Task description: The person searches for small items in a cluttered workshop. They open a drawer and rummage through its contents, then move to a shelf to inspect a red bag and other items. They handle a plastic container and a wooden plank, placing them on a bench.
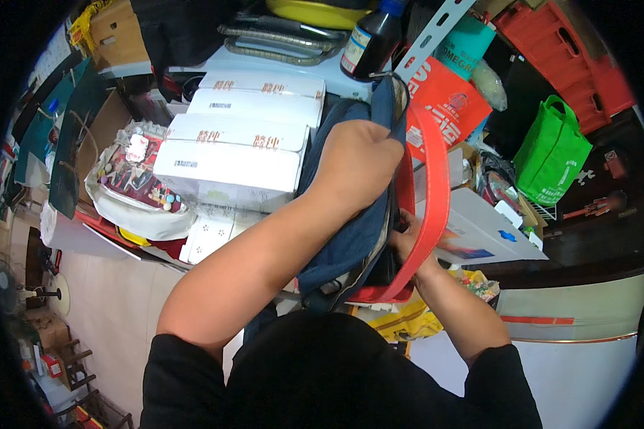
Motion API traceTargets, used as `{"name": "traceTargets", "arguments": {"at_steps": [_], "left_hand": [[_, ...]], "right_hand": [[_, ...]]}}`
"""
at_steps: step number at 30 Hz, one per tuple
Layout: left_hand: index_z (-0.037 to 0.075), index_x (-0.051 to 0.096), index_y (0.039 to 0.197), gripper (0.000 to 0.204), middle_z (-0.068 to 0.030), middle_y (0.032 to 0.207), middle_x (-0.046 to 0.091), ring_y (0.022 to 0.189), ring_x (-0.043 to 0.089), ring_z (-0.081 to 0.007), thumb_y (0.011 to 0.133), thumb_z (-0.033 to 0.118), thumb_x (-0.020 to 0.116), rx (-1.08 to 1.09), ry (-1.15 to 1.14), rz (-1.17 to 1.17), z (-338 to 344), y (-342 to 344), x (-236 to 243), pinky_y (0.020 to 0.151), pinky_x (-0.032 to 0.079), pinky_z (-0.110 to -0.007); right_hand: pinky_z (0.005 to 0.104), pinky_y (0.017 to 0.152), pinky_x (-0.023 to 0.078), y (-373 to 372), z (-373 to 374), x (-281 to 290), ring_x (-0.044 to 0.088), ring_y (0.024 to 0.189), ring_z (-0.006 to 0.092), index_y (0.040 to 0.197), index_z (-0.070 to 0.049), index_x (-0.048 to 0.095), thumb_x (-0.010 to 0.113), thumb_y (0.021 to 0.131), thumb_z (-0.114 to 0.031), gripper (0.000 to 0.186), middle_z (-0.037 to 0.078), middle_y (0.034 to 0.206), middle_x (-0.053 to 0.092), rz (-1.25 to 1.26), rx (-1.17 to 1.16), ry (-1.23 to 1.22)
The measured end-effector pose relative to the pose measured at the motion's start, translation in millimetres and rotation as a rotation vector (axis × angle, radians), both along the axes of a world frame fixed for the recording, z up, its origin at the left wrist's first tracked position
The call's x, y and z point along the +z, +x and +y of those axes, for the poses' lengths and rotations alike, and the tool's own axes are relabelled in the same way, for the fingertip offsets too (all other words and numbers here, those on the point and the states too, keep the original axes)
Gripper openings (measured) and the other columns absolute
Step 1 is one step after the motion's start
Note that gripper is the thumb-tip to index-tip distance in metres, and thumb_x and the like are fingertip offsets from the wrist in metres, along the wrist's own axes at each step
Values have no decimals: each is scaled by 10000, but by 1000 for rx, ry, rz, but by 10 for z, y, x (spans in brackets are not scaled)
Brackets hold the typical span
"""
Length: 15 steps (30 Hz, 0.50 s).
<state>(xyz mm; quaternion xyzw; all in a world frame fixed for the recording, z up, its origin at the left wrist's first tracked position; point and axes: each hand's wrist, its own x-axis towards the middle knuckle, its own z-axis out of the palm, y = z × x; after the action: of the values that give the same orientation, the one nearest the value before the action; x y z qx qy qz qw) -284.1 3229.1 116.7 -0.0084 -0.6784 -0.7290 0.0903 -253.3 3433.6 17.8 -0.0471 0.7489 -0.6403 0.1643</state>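
Observation:
A dark blue fabric bag [354, 239] with a long zipped edge stands tilted in front of me. My left hand [359, 161] is closed on its upper part, the fingers curled over the fabric. Lower down, on the bag's right side, is my right hand [406, 239]. Its fingertips go into the dark gap by the zipper, so what they touch is hidden. A wide red strap [436, 193] loops past the bag's right side and crosses in front of my right hand's wrist.
White printed boxes [229, 161] are stacked left of the bag. A dark bottle with a blue cap [371, 43] stands behind it. To the right are a red printed bag [447, 100], a white box [479, 232] and a green bag [553, 150]. A decorated white bag [139, 189] lies farther left.

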Motion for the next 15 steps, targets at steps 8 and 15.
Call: {"name": "traceTargets", "arguments": {"at_steps": [8, 15], "left_hand": [[38, 676, 797, 72, 17, 657, 578, 506, 462, -77, 838, 77, 631, -5, 389, -152, 92, -31, -117, 483, 355, -224], [39, 640, 736, 66, -13, 637, 535, 535, 436, -109, 801, 28, 636, 65, 741, -337, -48, -209, -231, 505, 354, -257]], "right_hand": [[350, 1001, 486, -17, 189, -33, 620, 1160, 270, 1428, 92, 393, 709, 920, -272, 700, 222, 1327, 594, -270, 16, 55], [374, 1054, 434, 22, 218, -313, 555, 1263, 407, 1423, 169, 352, 570, 981, -351, 717, 373, 1351, 521, -73, 76, 411]]}}
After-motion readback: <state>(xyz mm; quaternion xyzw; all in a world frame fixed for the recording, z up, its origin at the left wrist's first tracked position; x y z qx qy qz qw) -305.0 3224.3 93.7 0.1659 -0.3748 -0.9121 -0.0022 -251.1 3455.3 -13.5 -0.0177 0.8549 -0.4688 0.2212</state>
